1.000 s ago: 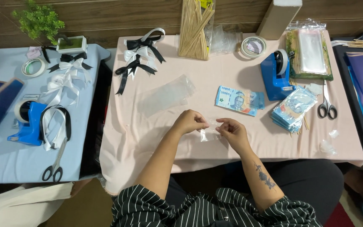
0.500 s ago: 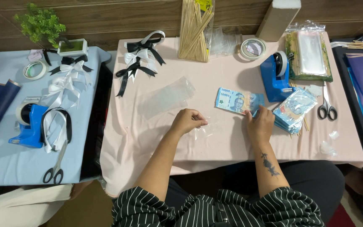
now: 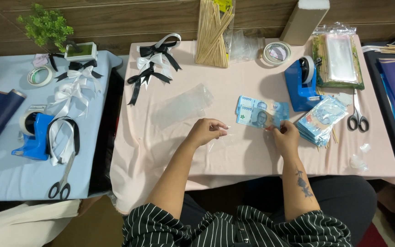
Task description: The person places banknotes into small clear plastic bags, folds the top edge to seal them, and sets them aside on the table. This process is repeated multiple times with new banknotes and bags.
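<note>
the pink table (image 3: 252,151) held a blue tape dispenser (image 3: 300,84) and a wrapped stack (image 3: 320,120). the right hand (image 3: 285,137) pinched a blue banknote (image 3: 258,118) at its corner; lifting it flat would avoid creasing. the left hand (image 3: 205,131) gripped a small clear sleeve (image 3: 222,136), its edges hard to see.

Two tables (image 3: 252,155) stand side by side. Two blue tape dispensers (image 3: 301,84), two pairs of scissors (image 3: 357,120), two loose tape rolls (image 3: 275,52) and two banknotes (image 3: 259,118) at frame centre show. One bundle of sticks (image 3: 212,34) stands at the top.
</note>
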